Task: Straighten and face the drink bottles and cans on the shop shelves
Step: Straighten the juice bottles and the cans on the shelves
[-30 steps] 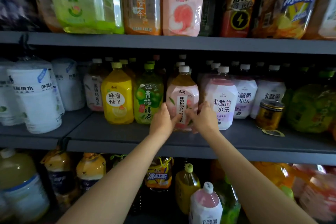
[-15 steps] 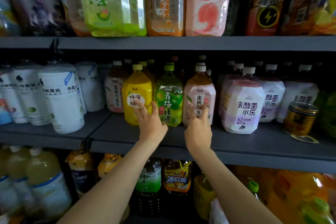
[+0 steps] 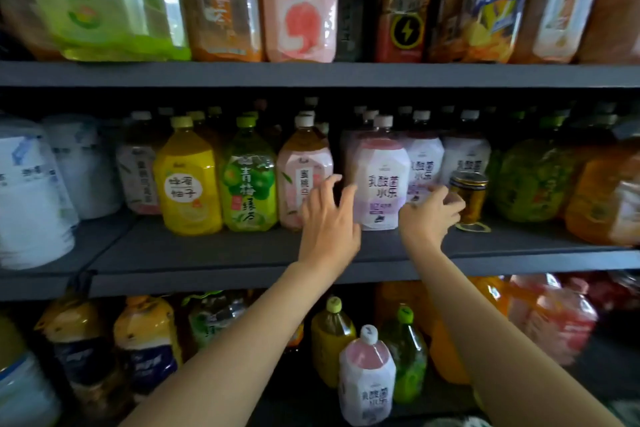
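The lilac bottle (image 3: 379, 180) stood at the front of the middle shelf (image 3: 207, 253), between the peach bottle (image 3: 298, 180) and a small jar (image 3: 468, 196). Both hands flanked it, probably to square its label. Left hand (image 3: 327, 224): fingers spread, tips near its left side. Right hand (image 3: 427, 218): fingers curled at its right side; actual grip could not be confirmed.
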{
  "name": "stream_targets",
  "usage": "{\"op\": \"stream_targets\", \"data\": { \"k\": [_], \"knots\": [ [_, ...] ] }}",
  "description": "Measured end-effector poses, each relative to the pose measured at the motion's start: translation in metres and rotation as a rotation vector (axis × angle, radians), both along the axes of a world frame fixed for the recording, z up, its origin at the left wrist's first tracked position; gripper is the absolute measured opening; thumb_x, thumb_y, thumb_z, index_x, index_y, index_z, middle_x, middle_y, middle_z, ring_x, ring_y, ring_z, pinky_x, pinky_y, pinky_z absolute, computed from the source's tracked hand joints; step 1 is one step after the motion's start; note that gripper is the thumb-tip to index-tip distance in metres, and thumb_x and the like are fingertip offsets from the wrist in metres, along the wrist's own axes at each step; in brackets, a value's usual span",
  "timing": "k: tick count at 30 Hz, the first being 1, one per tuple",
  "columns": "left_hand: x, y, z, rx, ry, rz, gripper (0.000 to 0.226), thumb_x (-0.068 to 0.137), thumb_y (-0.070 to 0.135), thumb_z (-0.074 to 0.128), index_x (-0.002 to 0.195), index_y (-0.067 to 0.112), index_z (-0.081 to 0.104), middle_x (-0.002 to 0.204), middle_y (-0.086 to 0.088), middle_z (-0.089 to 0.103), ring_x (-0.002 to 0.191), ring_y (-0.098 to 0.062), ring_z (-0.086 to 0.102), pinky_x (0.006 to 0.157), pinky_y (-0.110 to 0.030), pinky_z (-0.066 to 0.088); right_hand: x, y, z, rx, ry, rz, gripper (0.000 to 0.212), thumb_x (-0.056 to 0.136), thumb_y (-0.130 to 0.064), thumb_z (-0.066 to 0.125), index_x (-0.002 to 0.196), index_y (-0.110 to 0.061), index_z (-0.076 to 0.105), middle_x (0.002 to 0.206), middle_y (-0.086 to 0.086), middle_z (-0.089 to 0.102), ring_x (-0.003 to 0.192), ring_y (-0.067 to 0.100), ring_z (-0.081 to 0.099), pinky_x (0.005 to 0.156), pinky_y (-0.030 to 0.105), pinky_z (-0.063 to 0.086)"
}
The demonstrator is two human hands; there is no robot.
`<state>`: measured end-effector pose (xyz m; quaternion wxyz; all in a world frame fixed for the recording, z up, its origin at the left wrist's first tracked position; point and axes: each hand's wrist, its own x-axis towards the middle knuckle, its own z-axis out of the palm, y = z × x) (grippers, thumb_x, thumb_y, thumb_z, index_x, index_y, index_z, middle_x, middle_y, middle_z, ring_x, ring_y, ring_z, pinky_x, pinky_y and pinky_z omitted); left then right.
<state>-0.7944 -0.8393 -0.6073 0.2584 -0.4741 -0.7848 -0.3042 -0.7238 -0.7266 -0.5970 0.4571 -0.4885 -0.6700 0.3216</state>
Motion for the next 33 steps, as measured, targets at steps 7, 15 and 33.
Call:
{"op": "stream_targets", "data": {
  "k": [7,15,33],
  "knots": [
    [0.038,0.088,0.002,-0.039,0.150,-0.253,0.045,0.068,0.000,0.052,0.110,0.010,0.067,0.133,-0.010,0.054,0.129,-0.032,0.045,0.101,-0.048,0.039,0.051,0.076,-0.005,0.185,-0.199,0.041,0.061,0.086,0.004,0.051,0.139,-0.018,0.033,0.153,0.018,0.008,0.138,0.037,0.020,0.102,0.044,0.032],
    [0.050,0.156,-0.015,0.087,-0.222,-0.300,0.051,0.088,-0.004,0.043,0.135,0.015,0.049,0.153,-0.002,0.026,0.143,-0.018,0.016,0.117,-0.031,0.017,0.031,0.139,-0.021,0.093,-0.142,0.031,0.070,0.084,-0.026,0.067,0.139,-0.012,0.025,0.131,0.025,0.040,0.118,0.043,0.043,0.097,0.047,0.038],
    [0.112,0.025,0.192,-0.015,-0.669,-0.631,0.081,0.068,0.039,0.068,0.136,0.015,0.033,0.131,-0.001,0.044,0.125,-0.014,0.044,0.103,-0.032,0.040,0.127,-0.026,0.209,0.410,0.086,0.112,0.059,0.063,-0.037,0.071,0.110,-0.011,0.047,0.103,-0.004,0.042,0.097,0.012,0.051,0.082,0.007,0.038]
  ]
}}
